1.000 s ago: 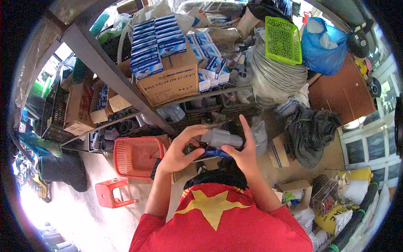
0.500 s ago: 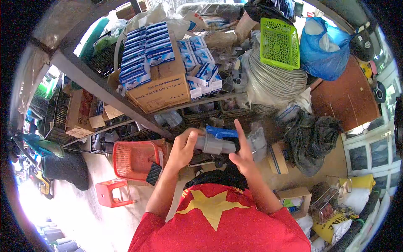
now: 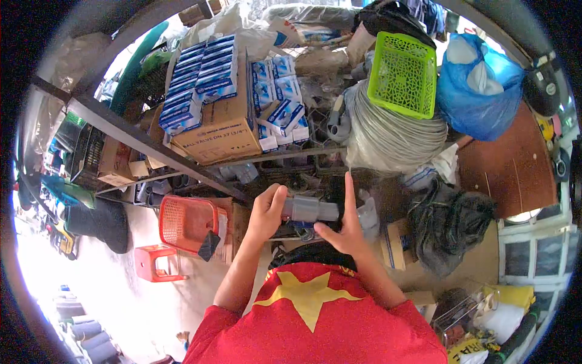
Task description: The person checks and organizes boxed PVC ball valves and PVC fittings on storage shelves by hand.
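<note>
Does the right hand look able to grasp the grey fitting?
Probably yes: the right hand is open beside one end of the grey fitting, with no visible obstacle; the left hand seems to hold the opposite end.

The grey fitting (image 3: 303,209) at centre looks like smooth, semi-matt plastic. Far left, the large box (image 3: 215,133) is matt brown cardboard, the small cartons (image 3: 215,70) glossy printed card. Far right, the blue bag (image 3: 476,94) is thin, shiny, crinkled plastic; the green basket (image 3: 403,76), glossy plastic openwork.

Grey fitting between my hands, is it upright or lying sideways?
Sideways: the grey fitting runs lengthwise from the left hand toward the right hand, its narrower end pointing right.
</note>
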A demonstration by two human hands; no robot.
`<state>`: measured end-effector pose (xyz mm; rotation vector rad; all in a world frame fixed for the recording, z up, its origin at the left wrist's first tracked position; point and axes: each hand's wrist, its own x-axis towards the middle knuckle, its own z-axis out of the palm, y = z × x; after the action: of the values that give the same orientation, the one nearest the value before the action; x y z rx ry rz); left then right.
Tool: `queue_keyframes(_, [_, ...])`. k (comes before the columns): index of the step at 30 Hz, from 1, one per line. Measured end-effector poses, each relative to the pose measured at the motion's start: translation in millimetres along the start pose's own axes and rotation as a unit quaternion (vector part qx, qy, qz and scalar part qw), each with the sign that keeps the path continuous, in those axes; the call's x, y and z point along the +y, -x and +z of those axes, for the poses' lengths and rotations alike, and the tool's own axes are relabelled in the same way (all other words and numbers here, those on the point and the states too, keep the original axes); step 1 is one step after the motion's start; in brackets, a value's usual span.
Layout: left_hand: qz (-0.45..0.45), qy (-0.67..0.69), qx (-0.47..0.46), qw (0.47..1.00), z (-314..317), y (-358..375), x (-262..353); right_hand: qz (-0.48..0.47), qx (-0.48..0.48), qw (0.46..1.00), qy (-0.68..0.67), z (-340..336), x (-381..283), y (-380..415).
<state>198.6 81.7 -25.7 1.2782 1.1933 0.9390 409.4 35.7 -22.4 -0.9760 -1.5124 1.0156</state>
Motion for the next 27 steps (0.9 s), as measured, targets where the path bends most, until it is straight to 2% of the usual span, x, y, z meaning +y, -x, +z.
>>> queue_keyframes(3, [0.097,-0.037,-0.016,0.994,21,5,20,0.06,0.037,0.993,-0.097,-15,9,-3])
queue_keyframes(4, [0.098,-0.055,-0.023,0.993,25,4,18,0.077,0.046,0.989,-0.121,-20,8,-6])
queue_keyframes(5, [0.1,-0.073,-0.029,0.992,29,1,14,0.048,0.121,0.987,-0.097,-20,4,-6])
queue_keyframes(6, [0.102,-0.09,-0.036,0.99,32,-1,12,0.079,0.108,0.989,-0.055,-29,9,-5])
queue_keyframes(7, [0.059,-0.132,-0.056,0.988,31,-1,14,0.11,0.096,0.989,-0.012,-40,16,-2])
queue_keyframes(8, [0.025,-0.077,-0.057,0.995,37,-4,8,0.141,0.086,0.986,0.03,-47,21,0])
queue_keyframes(9, [-0.01,-0.021,-0.06,0.998,45,-8,-4,0.104,0.158,0.981,0.04,-48,16,-2])
queue_keyframes(10, [-0.047,0.035,-0.065,0.996,54,-11,-13,0.113,0.204,0.972,0.038,-53,21,-2])
queue_keyframes(11, [-0.044,0.071,-0.055,0.995,63,-17,-19,0.123,0.253,0.959,0.037,-59,30,-1])
queue_keyframes(12, [-0.099,0.162,-0.016,0.982,72,-19,-20,0.133,0.302,0.943,0.036,-66,34,0])
queue_keyframes(13, [-0.153,0.249,0.024,0.956,82,-22,-21,0.101,0.285,0.95,0.076,-78,30,-3])
queue_keyframes(15, [-0.228,0.385,0.087,0.89,97,-30,-25,0.127,0.211,0.968,0.053,-91,37,2])
queue_keyframes(16, [-0.226,0.426,0.05,0.875,100,-33,-35,0.14,0.172,0.974,0.041,-95,42,5])
queue_keyframes(17, [-0.223,0.466,0.014,0.856,100,-35,-50,0.156,0.091,0.983,0.036,-93,48,10])
queue_keyframes(18, [-0.221,0.505,-0.02,0.834,100,-37,-63,0.123,0.055,0.989,0.068,-84,34,6])
queue_keyframes(19, [-0.217,0.505,-0.035,0.835,104,-40,-64,0.107,0.053,0.989,0.089,-74,46,6])
queue_keyframes(20, [-0.2,0.449,-0.015,0.871,113,-41,-65,0.09,0.051,0.988,0.111,-64,61,6])
queue_keyframes(22, [-0.156,0.334,0.027,0.929,133,-40,-48,0.142,0.108,0.984,-0.02,-52,63,-7])
queue_keyframes(23, [-0.139,0.318,0.021,0.938,134,-38,-37,0.166,0.133,0.973,-0.086,-50,65,-13])
queue_keyframes(26, [-0.082,0.268,-0.027,0.959,126,-49,-56,0.143,0.133,0.98,0.038,-61,76,-15])
queue_keyframes(27, [-0.076,0.237,-0.038,0.968,124,-51,-61,0.135,0.154,0.978,0.033,-62,81,-9])
